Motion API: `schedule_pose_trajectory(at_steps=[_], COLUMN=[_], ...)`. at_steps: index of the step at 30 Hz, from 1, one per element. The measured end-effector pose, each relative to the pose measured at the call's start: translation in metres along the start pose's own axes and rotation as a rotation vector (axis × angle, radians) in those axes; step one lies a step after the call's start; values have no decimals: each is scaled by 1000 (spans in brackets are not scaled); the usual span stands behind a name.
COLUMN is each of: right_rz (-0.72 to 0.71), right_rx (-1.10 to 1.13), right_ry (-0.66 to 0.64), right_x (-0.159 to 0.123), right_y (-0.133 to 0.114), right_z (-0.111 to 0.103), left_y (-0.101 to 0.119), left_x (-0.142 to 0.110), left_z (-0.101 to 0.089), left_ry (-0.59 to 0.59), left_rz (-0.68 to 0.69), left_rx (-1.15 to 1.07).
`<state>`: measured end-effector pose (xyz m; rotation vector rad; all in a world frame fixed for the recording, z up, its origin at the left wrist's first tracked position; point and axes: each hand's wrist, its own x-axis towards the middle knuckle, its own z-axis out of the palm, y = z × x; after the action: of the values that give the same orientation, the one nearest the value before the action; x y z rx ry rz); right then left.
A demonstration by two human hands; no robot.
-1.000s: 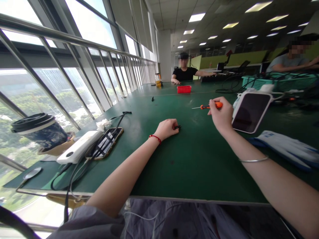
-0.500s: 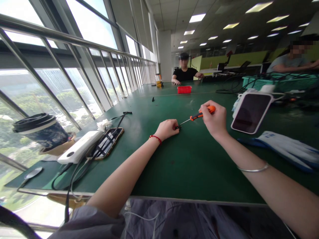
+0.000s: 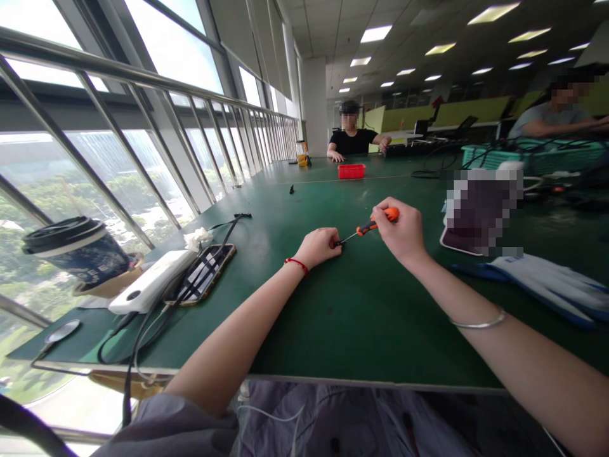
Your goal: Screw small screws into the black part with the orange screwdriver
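My left hand rests on the green table with its fingers pinched on a small black part. My right hand grips an orange-handled screwdriver, held slanting down to the left. Its thin metal tip touches the black part at my left fingertips. A red cord circles my left wrist and a silver bangle my right forearm.
A lidded coffee cup, a white power bank, a phone and cables lie at the left. A blurred device and white-blue gloves lie at the right. A red tray sits far back, near a seated person.
My right hand has brought the screwdriver down and left from a raised position, until its tip meets the black part. My left hand has stayed in place.
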<state>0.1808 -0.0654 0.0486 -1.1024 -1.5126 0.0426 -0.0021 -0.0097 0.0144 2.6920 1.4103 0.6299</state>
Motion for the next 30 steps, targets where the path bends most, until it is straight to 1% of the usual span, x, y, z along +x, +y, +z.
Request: schedule_pose_trajectory(at_steps=[11, 17, 21, 25, 27, 30], right_rz=[-14, -17, -19, 19, 27, 0], right_rx=[5, -11, -1, -8, -22, -26], right_ry=[-3, 28, 1, -40, -42, -29], right_x=[0, 0, -1, -1, -1, 0], right_y=[-1, 0, 0, 0, -1, -3], right_z=[0, 0, 1, 1, 0, 0], left_y=[0, 2, 1, -1, -1, 0], left_x=[0, 0, 0, 0, 0, 0], left_z=[0, -1, 0, 2, 2, 1], left_ry=[5, -10, -1, 11, 14, 3], left_rz=[9, -9, -7, 12, 17, 1], left_rx=[-7, -2, -2, -11, -11, -8])
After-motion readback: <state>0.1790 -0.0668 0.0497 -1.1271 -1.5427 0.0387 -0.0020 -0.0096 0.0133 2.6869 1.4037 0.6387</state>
